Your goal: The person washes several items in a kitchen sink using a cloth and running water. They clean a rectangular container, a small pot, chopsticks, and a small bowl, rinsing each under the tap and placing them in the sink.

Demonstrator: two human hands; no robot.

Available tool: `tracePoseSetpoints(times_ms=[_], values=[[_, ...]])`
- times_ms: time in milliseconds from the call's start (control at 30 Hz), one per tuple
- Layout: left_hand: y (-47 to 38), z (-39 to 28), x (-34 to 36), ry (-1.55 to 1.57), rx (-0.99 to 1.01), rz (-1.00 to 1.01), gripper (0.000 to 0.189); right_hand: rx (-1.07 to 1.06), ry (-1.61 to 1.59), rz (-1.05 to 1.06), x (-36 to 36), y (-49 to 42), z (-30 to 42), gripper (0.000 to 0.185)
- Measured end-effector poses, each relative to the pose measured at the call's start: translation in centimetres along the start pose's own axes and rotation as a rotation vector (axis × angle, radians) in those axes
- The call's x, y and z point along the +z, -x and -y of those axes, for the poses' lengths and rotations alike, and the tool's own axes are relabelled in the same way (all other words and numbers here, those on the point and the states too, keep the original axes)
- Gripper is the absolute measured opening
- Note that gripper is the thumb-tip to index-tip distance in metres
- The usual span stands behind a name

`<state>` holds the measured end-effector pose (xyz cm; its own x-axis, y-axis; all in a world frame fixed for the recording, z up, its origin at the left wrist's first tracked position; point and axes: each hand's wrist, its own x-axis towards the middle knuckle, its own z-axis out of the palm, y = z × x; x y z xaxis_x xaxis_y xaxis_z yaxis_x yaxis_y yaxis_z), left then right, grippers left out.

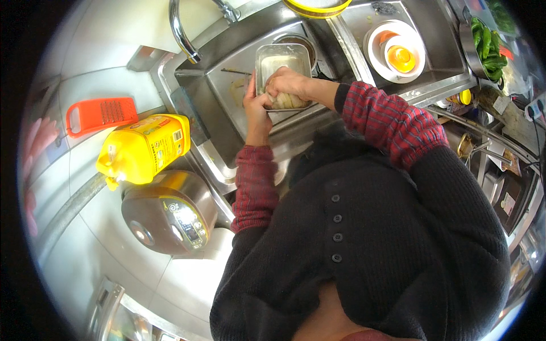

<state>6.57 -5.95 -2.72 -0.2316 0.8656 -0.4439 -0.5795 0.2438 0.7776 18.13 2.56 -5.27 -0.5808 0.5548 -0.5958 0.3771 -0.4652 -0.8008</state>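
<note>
My left hand (pixel 258 111) grips the left wall of a rectangular metal container (pixel 283 50), its thumb over the near rim. The container is tilted above the left sink basin (pixel 230 100). Inside it lies a pale, wet-looking soft mass (pixel 290 101); whether it is food or cloth I cannot tell. My right hand (pixel 286 83) reaches in from the right, fingers curled onto that mass and partly covering it. Cloudy residue marks the container's inner wall.
A chrome faucet (pixel 182 36) arches over the sink's left corner. Stacked white bowls (pixel 371 40) with an orange item stand in the right basin. Left of the sink are a yellow plastic jug (pixel 145 147), an orange grater (pixel 100 115) and a rice cooker (pixel 170 213). Green peppers (pixel 490 51) sit far right.
</note>
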Motion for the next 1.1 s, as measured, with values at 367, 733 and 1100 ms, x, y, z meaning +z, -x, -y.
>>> tracePoseSetpoints(times_ms=[367, 733, 1100], values=[[1.8, -1.3, 4.4, -0.308, -0.018, -0.002, 0.072, -0.197, -0.559, -0.923, -0.1, -3.6, 3.1, 0.007], [1.1, -2.8, 0.6, -0.444, -0.208, -0.065, 0.062, -0.525, 0.139, -0.248, 0.8, 4.2, 4.2, 0.025], [1.4, -7.1, 0.7, -0.538, -0.158, 0.066, 0.063, -0.925, 1.12, -0.195, -2.8, 4.0, 7.7, 0.061]])
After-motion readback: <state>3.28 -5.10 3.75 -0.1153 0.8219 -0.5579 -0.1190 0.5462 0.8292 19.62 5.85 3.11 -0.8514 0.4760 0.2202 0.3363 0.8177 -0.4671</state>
